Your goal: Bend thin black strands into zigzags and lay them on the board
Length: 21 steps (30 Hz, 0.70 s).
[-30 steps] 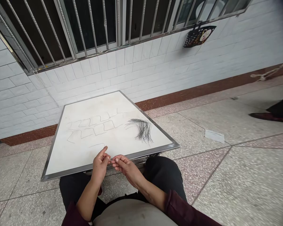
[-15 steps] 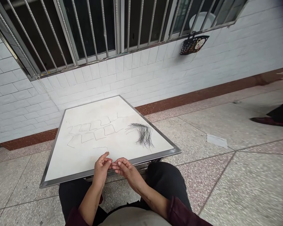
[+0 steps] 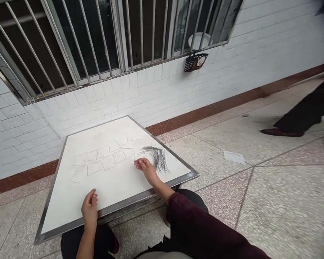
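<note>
My right hand (image 3: 148, 169) is over the right half of a white-topped table (image 3: 118, 192), thumb and fingers pinched at the lower end of a thin dark bent strand (image 3: 134, 153) that looks like wire. More zigzag-bent strands (image 3: 95, 169) lie in rows to its left. Just beyond my right hand is a loose bundle of thin black strands (image 3: 159, 158). My left hand (image 3: 90, 209) hovers at the table's front edge, fingers loosely bent, with nothing visible in them.
The table has a grey metal rim (image 3: 124, 202) and stands by a white tiled wall (image 3: 102, 104). Barred windows (image 3: 97, 39) are above, with a black basket (image 3: 196, 62) hanging from them. To the right, a person's leg and shoe (image 3: 286, 132) show beyond a white paper-like piece (image 3: 234, 157) on the floor.
My hands were together at the front edge with a bent strand; now they are apart. The right has moved forward to the rows, the left aside. The other person's leg shows more.
</note>
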Available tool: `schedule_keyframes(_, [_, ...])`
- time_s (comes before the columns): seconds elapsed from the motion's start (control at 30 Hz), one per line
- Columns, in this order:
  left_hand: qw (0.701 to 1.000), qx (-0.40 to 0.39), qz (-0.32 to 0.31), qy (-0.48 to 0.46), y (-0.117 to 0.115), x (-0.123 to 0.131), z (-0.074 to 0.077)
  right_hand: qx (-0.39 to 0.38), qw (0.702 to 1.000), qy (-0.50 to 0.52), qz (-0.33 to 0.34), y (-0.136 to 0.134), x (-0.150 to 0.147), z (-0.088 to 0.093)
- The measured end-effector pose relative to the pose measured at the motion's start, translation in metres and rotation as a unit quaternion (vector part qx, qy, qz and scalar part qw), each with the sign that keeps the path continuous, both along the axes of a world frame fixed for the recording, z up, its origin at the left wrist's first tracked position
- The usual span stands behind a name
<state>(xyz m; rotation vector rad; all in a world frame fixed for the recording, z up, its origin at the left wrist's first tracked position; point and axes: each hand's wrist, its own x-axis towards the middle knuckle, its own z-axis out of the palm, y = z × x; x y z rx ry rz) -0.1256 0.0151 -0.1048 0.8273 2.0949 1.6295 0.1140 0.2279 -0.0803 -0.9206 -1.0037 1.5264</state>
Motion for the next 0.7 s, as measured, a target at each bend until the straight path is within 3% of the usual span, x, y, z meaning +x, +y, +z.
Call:
schedule_keyframes(0.27, [0.997,-0.031,-0.011,0.070,0.000,-0.004,-0.017,-0.018,0.999,-0.041,0.011,0.063,-0.009,-0.006])
schedule_keyframes(0.7, [0.990,-0.073,0.002,0.117,-0.001,0.002,-0.012,-0.078,0.991,-0.098,0.036,0.112,-0.006,-0.001])
